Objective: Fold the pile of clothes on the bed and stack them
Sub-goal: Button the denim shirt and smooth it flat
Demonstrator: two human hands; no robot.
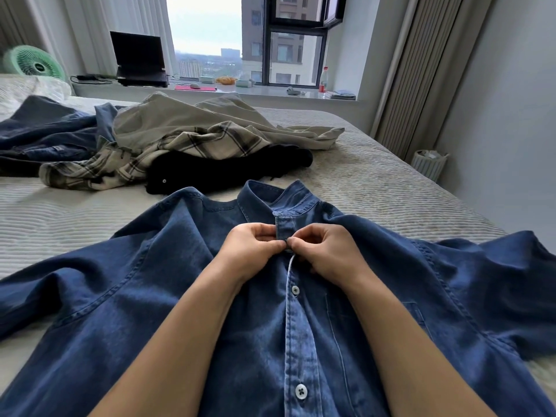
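Bedroom interior, daylight from the window (237, 40) at the far side. Through the glass, tower blocks stand under an overcast sky. Below the window runs a white sill (210, 93); on it, left of the window's centre, an open dark laptop (138, 60), and toward its right end a plastic bottle with a red label (323, 79). Far left of the window stands a green fan (34, 64). Pale pleated curtains (400, 70) hang either side of the window. Right of the curtain, a plain grey wall (511, 100), with a striped waste bin (428, 164) at its foot.
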